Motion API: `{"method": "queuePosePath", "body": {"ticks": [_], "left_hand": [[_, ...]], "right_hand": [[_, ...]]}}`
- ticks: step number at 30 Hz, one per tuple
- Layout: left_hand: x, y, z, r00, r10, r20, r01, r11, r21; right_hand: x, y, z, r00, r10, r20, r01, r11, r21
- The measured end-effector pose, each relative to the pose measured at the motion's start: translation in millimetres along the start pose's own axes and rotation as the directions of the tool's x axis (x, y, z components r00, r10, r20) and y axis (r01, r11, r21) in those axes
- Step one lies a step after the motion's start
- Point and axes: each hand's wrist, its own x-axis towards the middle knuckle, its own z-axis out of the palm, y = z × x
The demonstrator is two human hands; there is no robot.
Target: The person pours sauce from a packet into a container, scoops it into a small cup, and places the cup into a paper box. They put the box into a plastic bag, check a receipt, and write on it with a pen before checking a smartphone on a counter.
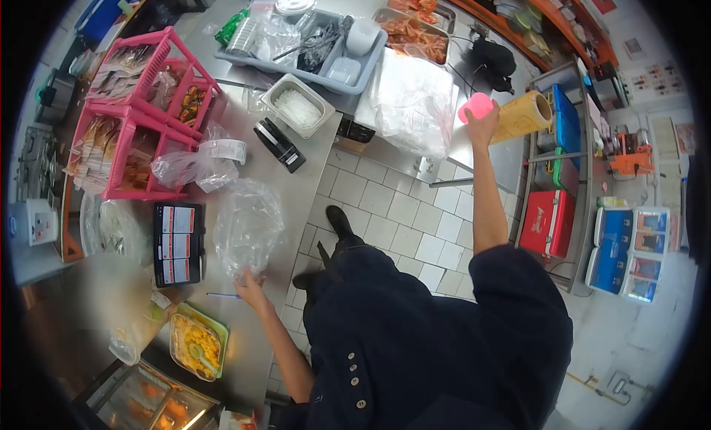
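Note:
My left hand (pixel 252 288) is low over the steel counter, its fingers closed on the near edge of a clear plastic bag (pixel 250 222). The bag lies spread on the counter beside a black tray with labelled screens or cards (pixel 178 243). A thin blue pen-like stick (pixel 222 295) lies close to those fingers. Stretched far to the other side, my right hand (pixel 483 125) is closed around a pink cup-like thing (pixel 476 106). A large yellowish roll of cling film (pixel 524 117) lies right beside that hand, and a stack of clear bags (pixel 415 97) is on its other side.
Pink baskets of packets (pixel 111 160) stand on the counter. Near them are a black stapler-like device (pixel 279 145), a metal pan of white shreds (pixel 298 106) and a grey-blue bin (pixel 348 78). A tray of yellow food (pixel 198 341) sits nearer me. A red cooler box (pixel 546 222) is at right.

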Motion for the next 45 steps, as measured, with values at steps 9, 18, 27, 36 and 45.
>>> {"method": "queuePosePath", "body": {"ticks": [9,18,27,36,45], "left_hand": [[-21,-3,0,0.996,0.01,-0.084,-0.017,0.997,-0.079],[-63,-64,-57,0.898,0.184,-0.4,-0.247,0.962,-0.113],[-107,-196,-269,0.325,-0.032,-0.945,-0.298,0.945,-0.135],[-112,-217,-595,-0.192,0.343,-0.92,0.252,0.923,0.292],[-105,-232,-667,0.013,0.48,-0.877,0.544,0.732,0.409]], "right_hand": [[105,175,134,0.961,0.149,0.235,-0.033,0.899,-0.436],[94,35,148,0.971,-0.205,0.126,0.228,0.949,-0.217],[-140,-248,42,0.883,-0.404,-0.238,0.468,0.736,0.489],[-516,-395,-21,0.25,-0.907,0.34,0.115,0.376,0.919],[-811,-475,-179,-0.827,-0.544,-0.144,-0.374,0.34,0.863]]}}
